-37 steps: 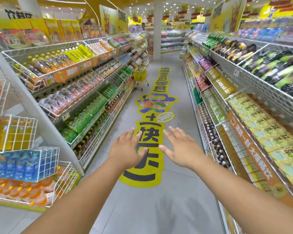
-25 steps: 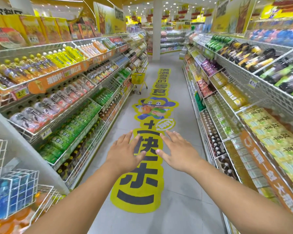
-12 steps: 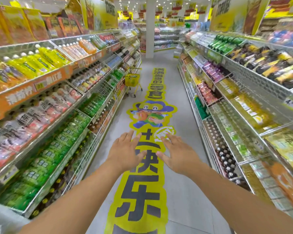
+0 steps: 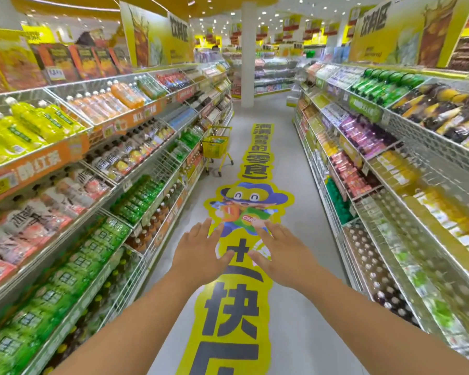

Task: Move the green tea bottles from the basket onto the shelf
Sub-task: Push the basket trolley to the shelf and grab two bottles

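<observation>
Aisle: supermarket drinks section, grey floor [image 4: 295,334] with a long yellow decal [image 4: 236,307] down the middle, wire shelving on both sides.

Change: over the last second and a half you have walked forward. The end-cap racks that stood near left are gone from view, the cartoon figure on the decal now lies just beyond your fingertips, and the basket is closer and larger than it was.

Basket [image 4: 216,147]: yellow, on a wheeled frame, far left of the aisle, parked just beside the left shelf [image 4: 136,182]. Something green shows inside; too small to confirm as tea bottles.

Green bottles [image 4: 92,255]: rows with green labels already stocked on the lower tiers of the left shelf, near and mid-aisle. Whether this is the exact slot for your bottles cannot be told.

Left hand [image 4: 198,251]: held out over the floor, palm down, fingers straight and slightly spread, holding nothing.

Right hand [image 4: 280,253]: same posture, fingers straight and lightly fanned, thumb toward the left hand; the two thumbs near but apart. Holding nothing.

Status: no bottle moved yet, by the look of it. You are on the approach only; the basket is well apart from your hands, so keep walking and bear left before any reach.
</observation>
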`<state>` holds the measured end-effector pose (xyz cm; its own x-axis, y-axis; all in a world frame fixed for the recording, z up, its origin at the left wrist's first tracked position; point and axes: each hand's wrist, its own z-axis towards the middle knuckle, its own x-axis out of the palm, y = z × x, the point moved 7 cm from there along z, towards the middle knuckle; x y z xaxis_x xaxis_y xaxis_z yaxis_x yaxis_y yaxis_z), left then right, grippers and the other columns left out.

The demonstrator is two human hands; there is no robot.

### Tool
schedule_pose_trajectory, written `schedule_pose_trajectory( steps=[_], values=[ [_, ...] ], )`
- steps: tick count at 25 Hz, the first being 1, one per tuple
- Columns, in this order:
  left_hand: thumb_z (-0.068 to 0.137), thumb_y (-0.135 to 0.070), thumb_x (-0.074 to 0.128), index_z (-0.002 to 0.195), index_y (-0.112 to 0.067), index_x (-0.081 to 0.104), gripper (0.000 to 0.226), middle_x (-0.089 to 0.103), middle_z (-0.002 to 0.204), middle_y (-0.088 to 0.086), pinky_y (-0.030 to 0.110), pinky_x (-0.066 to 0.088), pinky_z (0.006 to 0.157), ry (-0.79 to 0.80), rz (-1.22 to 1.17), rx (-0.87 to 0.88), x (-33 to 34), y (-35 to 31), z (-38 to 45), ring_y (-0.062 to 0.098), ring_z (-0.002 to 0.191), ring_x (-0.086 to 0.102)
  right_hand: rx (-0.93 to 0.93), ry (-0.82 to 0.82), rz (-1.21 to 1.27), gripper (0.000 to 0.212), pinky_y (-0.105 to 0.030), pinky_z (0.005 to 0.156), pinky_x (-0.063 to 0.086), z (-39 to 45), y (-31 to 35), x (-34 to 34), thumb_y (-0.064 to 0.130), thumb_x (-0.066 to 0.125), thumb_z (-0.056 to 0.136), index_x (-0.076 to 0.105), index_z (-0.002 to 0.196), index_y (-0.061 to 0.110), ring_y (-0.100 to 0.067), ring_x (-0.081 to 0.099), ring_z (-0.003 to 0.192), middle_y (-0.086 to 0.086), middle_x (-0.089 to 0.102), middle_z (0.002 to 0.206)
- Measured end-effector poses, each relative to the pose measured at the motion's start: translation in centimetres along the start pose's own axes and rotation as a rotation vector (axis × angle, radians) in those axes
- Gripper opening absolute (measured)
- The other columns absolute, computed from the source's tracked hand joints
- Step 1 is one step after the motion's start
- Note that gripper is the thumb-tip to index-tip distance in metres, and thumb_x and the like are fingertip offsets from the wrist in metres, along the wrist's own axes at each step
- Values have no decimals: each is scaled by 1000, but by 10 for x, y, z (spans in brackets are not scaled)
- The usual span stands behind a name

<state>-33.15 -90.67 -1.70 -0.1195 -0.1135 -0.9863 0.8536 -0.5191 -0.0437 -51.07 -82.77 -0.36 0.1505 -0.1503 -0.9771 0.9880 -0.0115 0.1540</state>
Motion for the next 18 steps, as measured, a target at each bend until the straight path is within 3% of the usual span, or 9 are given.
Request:
schedule_pose_trajectory(
  steps=[4, 6, 8, 11, 13, 16, 18],
  values=[
    [87, -75, 21, 160, -30, 20, 85, 16, 168, 6, 48, 21, 119, 0, -12, -9, 1, 2, 101, 30, 152, 19, -16, 22, -14, 116, -37, 124, 18, 94, -53, -5, 88, -8, 67, 20, 162, 28, -24, 13, 157, -1, 18, 170],
    [86, -74, 24, 155, -25, 37, 86, 34, 161, 12, 51, 33, 113, -45, 15, 0, 4, 5, 145, 35, 144, 37, -3, 29, -37, 104, -41, 122, 26, 138, -76, 0, 81, 4, 78, 32, 159, 24, -29, 24, 154, -6, 29, 166],
    [87, -71, 31, 149, -21, 48, 82, 43, 155, 14, 53, 41, 107, -51, 20, 21, 16, 11, 197, 37, 137, 47, -3, 8, -68, 86, -47, 111, 43, 186, -99, 13, 72, 24, 87, 54, 147, 18, -35, 47, 142, -12, 50, 154],
    [89, -70, 36, 146, -21, 53, 76, 47, 152, 14, 54, 46, 102, -57, 41, 37, 34, 30, 281, 38, 133, 52, 19, 19, -56, 74, -49, 93, 57, 266, -127, 34, 67, 38, 88, 68, 133, 16, -37, 63, 125, -14, 65, 137],
    [87, -72, 33, 146, -21, 52, 80, 50, 149, 17, 55, 44, 103, -62, 24, 63, 49, 48, 342, 39, 132, 53, 6, -9, -63, 73, -50, 93, 58, 326, -141, 42, 66, 40, 88, 69, 132, 16, -37, 63, 125, -15, 65, 137],
    [83, -76, 21, 155, -25, 36, 89, 31, 162, 13, 53, 30, 114, -20, -11, 67, 62, 73, 427, 36, 145, 36, 17, -2, -64, 76, -53, 95, 57, 408, -165, 55, 67, 39, 91, 66, 135, 13, -39, 60, 127, -17, 61, 141],
    [82, -74, 26, 150, -25, 46, 86, 39, 158, 12, 54, 40, 107, -56, 15, 67, 62, 89, 486, 35, 139, 46, 38, 0, -65, 81, -53, 94, 57, 465, -181, 55, 71, 30, 95, 66, 135, 11, -40, 61, 126, -17, 63, 139]
  ],
)
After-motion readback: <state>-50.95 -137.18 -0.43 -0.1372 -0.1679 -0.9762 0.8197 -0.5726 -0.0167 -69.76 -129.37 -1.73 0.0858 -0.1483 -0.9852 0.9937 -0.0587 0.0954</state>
